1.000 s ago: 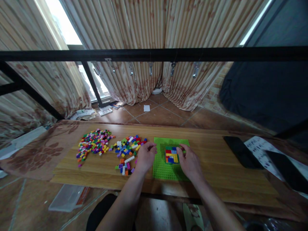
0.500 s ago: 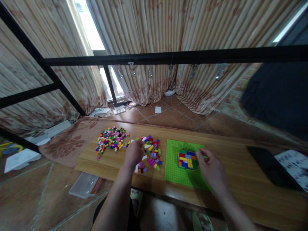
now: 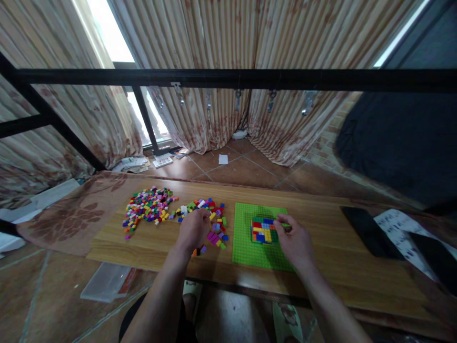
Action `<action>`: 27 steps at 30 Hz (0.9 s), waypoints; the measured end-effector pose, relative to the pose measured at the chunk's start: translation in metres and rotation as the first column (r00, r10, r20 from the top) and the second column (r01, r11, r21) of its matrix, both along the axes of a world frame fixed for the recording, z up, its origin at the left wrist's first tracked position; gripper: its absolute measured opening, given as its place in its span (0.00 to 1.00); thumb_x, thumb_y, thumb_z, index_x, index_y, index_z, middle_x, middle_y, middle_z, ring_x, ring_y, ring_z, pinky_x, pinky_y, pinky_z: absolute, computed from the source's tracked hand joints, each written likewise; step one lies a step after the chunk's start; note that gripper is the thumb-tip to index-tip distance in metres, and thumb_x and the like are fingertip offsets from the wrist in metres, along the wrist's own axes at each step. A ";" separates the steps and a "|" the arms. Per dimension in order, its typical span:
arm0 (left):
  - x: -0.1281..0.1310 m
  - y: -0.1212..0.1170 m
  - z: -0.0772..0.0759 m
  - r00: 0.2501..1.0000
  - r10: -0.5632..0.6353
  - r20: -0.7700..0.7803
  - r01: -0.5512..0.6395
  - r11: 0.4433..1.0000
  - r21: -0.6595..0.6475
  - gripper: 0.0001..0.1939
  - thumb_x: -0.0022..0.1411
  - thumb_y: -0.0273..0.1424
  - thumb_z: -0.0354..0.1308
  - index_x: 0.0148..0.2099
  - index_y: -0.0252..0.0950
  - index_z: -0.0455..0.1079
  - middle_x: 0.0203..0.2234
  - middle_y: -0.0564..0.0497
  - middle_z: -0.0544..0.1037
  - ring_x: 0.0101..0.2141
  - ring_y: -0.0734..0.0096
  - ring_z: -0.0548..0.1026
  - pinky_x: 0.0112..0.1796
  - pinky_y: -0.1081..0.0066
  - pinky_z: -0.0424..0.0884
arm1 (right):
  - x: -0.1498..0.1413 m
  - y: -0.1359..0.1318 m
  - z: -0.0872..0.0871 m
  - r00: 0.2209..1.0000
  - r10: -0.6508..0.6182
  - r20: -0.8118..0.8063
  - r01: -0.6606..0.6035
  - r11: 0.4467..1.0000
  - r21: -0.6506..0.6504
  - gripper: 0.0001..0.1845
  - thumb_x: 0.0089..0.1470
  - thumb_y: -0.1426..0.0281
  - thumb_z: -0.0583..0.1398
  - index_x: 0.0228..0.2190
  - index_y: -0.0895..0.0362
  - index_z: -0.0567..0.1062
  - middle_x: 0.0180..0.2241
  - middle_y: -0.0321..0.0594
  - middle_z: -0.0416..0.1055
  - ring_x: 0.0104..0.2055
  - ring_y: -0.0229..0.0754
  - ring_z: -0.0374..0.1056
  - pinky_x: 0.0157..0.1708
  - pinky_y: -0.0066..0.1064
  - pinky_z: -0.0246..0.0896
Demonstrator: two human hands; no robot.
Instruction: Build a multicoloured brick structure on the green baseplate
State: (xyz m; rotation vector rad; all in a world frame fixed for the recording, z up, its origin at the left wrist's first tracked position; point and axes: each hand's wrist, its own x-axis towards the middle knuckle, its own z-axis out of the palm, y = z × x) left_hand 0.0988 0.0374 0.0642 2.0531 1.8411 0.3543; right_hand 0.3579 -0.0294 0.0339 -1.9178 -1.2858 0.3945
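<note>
My left hand [image 3: 194, 228] hovers over the smaller spread of loose toy bricks [image 3: 215, 237], its fingers drawn together and pointing down. Whatever lies between those fingertips is hidden. My right hand [image 3: 294, 238] is at the right side of a green studded baseplate [image 3: 243, 247], thumb and fingers closed in a pinch. A bit of green shows at its fingertips; I cannot tell whether it is a brick or the plate behind. Beside these fingertips, a compact block of red, yellow, blue, white and green bricks [image 3: 263, 231] sits on the baseplate.
A larger heap of small mixed bricks [image 3: 150, 205] lies on the left of the wooden table [image 3: 332, 247]. At the right are a black flat object [image 3: 369, 231] and a printed sheet [image 3: 396, 233]. A clear plastic box [image 3: 105, 283] is on the floor; a black rail [image 3: 214, 77] crosses beyond.
The view has turned slightly right, so the table contents appear further left. Both hands stay near the same places, the left over the loose bricks, the right beside the brick block.
</note>
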 end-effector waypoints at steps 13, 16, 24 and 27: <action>-0.042 0.016 0.009 0.955 0.264 0.137 -0.272 0.961 0.047 0.14 0.56 0.26 0.53 0.42 0.36 0.78 0.34 0.48 0.81 0.35 0.68 0.77 0.36 0.74 0.68 | 0.010 -0.005 0.003 0.999 -0.015 0.037 0.017 0.999 -0.050 0.26 0.50 0.52 0.53 0.41 0.58 0.76 0.29 0.44 0.76 0.24 0.43 0.67 0.28 0.33 0.59; -0.035 0.013 0.005 0.969 0.231 0.092 -0.233 0.972 0.017 0.15 0.56 0.26 0.52 0.41 0.38 0.78 0.33 0.49 0.81 0.34 0.68 0.76 0.35 0.73 0.67 | 0.009 -0.005 0.004 0.999 -0.008 0.041 0.010 0.998 -0.057 0.26 0.50 0.52 0.53 0.40 0.57 0.76 0.27 0.43 0.75 0.23 0.43 0.67 0.27 0.33 0.59; -0.034 0.013 -0.001 0.978 0.206 0.033 -0.207 0.977 0.047 0.16 0.56 0.24 0.52 0.42 0.39 0.77 0.34 0.48 0.81 0.35 0.67 0.76 0.36 0.73 0.66 | 0.011 -0.004 0.001 0.998 0.005 0.067 0.000 0.997 -0.075 0.26 0.50 0.51 0.53 0.39 0.56 0.77 0.28 0.44 0.75 0.25 0.45 0.69 0.28 0.35 0.60; -0.029 0.011 -0.005 0.981 0.194 -0.023 -0.192 0.980 0.057 0.15 0.57 0.25 0.52 0.42 0.40 0.77 0.36 0.47 0.80 0.38 0.66 0.76 0.39 0.72 0.67 | 0.011 -0.004 0.000 0.998 0.009 0.067 -0.004 0.997 -0.073 0.25 0.50 0.51 0.54 0.39 0.56 0.77 0.26 0.43 0.75 0.24 0.45 0.69 0.28 0.35 0.60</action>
